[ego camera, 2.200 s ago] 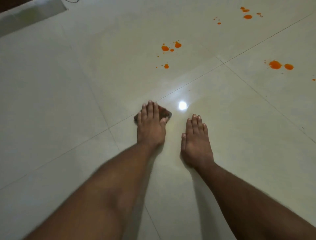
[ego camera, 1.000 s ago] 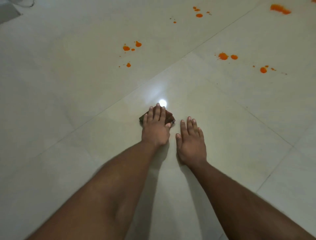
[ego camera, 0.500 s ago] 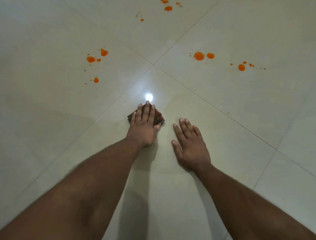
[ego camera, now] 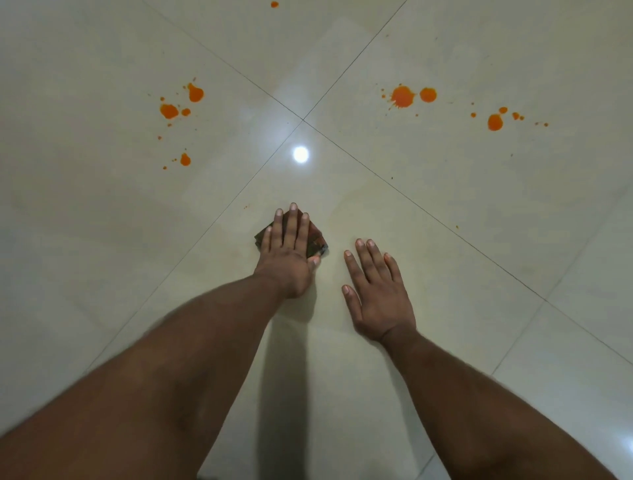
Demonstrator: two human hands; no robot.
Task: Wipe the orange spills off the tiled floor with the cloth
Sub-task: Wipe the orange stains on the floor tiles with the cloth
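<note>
The cloth is a small, dark, folded pad, brownish with mottled red and greenish patches, lying flat on the pale glossy tiled floor near the middle of the view. Only its corners and right edge show, because the left hand lies palm-down on top of it. That hand's fingers are straight and held close together, pressing the cloth to the tile, with the thumb tucked at the cloth's near right corner.

The right hand rests flat on the bare floor just beside the cloth, not touching it, its fingers straight and slightly spread, holding nothing.

The orange spills lie well apart from the cloth, farther from the person. One cluster of spills sits on the tile to the upper left: several round blobs with fine specks around them. Another cluster lies on the tile to the upper right, two larger drops with a trail of smaller ones running rightward. A lone drop shows at the top edge. Two tiny orange flecks lie nearer the hands. Dark grout lines cross just beyond a bright light reflection.
</note>
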